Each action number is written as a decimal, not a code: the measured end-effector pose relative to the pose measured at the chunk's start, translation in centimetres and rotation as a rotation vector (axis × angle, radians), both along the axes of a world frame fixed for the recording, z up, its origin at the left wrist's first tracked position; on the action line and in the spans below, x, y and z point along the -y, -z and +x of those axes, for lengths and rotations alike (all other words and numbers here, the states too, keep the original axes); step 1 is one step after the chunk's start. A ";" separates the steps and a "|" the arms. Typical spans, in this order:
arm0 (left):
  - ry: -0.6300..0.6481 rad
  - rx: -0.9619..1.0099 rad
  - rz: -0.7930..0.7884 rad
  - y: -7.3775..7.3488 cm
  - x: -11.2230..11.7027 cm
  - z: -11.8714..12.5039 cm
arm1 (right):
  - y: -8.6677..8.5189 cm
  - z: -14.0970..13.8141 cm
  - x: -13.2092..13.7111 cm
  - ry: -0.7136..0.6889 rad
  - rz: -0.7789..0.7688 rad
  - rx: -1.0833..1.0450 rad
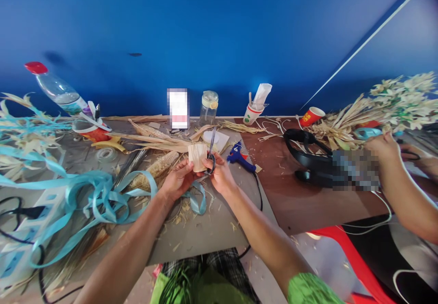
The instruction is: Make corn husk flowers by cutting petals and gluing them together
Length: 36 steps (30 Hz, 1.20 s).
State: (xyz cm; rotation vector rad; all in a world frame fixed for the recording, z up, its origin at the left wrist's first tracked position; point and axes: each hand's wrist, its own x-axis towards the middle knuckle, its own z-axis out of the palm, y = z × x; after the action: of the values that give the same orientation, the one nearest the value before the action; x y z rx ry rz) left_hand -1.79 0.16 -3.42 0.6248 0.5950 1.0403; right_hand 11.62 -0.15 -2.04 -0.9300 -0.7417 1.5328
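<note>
My left hand (178,180) pinches a small pale piece of corn husk (197,157) above the table. My right hand (221,176) grips a pair of scissors (211,150), fingers through the dark handles, blades pointing up and away beside the husk piece. Both hands are close together at the table's middle. A dried corn cob (158,167) lies just left of my left hand, under a light blue ribbon (102,194).
A blue glue gun (240,157) lies right of my hands. Long husks, a glass jar (208,107), paper cups (252,113), a plastic bottle (59,90) and tape rolls stand behind. Another person's arm (400,181) reaches over a black headset (308,158) at right. Dried husk flowers (393,103) lie far right.
</note>
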 end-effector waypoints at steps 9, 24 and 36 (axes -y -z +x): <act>-0.101 -0.112 0.075 -0.4 0.0 0.3 | 0.7 0.0 -0.4 0.167 0.099 0.068; -0.196 -0.241 0.161 0.8 -0.3 0.6 | 1.3 -0.7 0.1 0.245 0.190 0.556; -0.198 -0.243 0.037 0.2 -0.3 0.2 | 1.0 -0.4 -0.2 0.024 0.065 0.093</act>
State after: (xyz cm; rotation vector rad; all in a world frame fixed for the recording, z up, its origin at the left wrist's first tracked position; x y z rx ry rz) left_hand -1.60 0.44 -3.66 0.7421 0.8651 1.1708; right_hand 11.27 0.08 -3.08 -0.9638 -0.8392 1.4439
